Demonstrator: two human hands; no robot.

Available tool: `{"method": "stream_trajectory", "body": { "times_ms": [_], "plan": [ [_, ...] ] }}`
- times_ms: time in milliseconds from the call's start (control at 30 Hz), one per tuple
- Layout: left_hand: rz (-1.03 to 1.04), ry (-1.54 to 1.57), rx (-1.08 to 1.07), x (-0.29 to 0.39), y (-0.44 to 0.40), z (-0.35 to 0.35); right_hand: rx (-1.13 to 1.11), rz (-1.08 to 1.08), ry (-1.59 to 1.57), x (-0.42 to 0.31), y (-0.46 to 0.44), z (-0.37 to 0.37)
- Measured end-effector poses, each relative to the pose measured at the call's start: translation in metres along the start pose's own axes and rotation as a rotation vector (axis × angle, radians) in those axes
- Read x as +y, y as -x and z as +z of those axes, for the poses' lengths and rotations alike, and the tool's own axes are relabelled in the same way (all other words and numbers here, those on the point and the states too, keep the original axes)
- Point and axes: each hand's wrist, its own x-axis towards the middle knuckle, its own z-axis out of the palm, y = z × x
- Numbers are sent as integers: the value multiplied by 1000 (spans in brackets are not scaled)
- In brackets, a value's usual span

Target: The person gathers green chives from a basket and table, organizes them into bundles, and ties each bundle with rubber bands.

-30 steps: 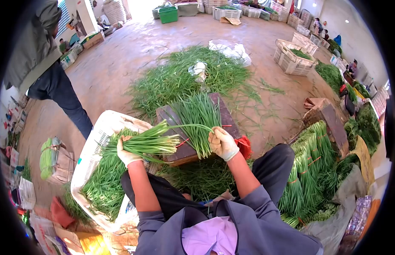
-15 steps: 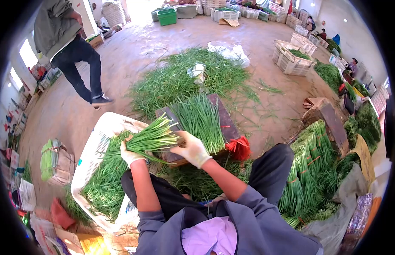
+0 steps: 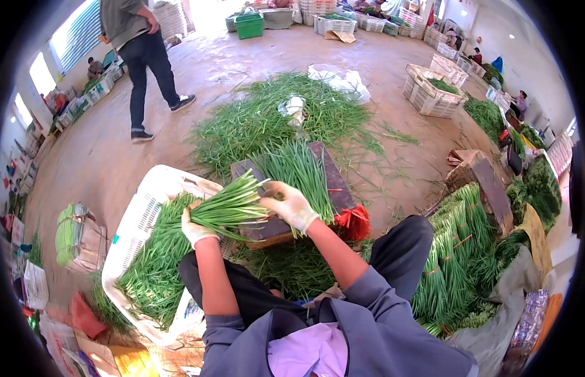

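Observation:
My left hand, in a pale glove, is wrapped round a bunch of green stalks whose pale ends point right. Close to those ends is my gloved right hand, its thumb and fingers brought together; what lies between them is too small to make out. A second pile of stalks lies on a dark wooden block, just beyond my right hand. Red ties hang at the block's right corner. More stalks fill the white crate at my left.
Loose greens are heaped on the floor ahead, beside a white plastic bag. Tied bundles stand at my right by a wooden box. A person is at the upper left. Crates stand farther off.
My right hand has moved left from beyond the block's pile to the held bunch's ends; the long stalk it held out is no longer stretched across. The walking person has moved right and farther away.

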Motion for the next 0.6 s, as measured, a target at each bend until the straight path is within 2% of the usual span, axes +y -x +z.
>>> {"method": "stream_trajectory", "body": {
  "times_ms": [67, 100, 167, 200, 233, 267, 333, 367, 400, 433, 467, 500, 533, 567, 600],
  "plan": [
    [-10, -19, -37, -1, 1, -2, -155, 197, 34, 0, -6, 3],
    [-6, -17, -40, 1, -2, -2, -157, 193, 35, -3, -5, 0],
    [12, 33, 0, 7, -6, -5, -64, 107, -153, -12, 2, -18],
    [-13, 69, -25, 11, 4, -1, -3, 112, -412, -1, 1, -34],
    [-6, 72, -14, 14, 6, -3, -102, 73, -867, 13, 4, -51],
    [8, 70, -7, 16, 6, -3, -308, 115, -1129, 47, 6, -66],
    [20, 55, -22, 18, -4, -6, -610, 261, -748, 36, 27, -67],
    [16, 52, -27, 17, -4, -2, -650, 350, -102, -6, 48, -59],
    [12, 49, -70, 16, -2, 2, -744, -203, 390, 50, 47, -61],
    [8, 47, -111, 14, 1, 5, -700, -59, 831, 71, 48, -69],
    [7, 47, -108, 13, 2, 9, -510, 163, 379, 59, 52, -66],
    [-24, 80, -200, 11, 5, 10, -309, 375, -70, 38, 55, -63],
    [-48, 112, -286, 11, 8, 8, -342, 505, -50, 25, 52, -65],
    [-8, 86, -231, 8, 6, 9, -355, 510, -53, 30, 50, -58],
    [-4, 32, -184, 6, 10, 14, -397, 260, 251, 38, 49, -45]
  ]
}}
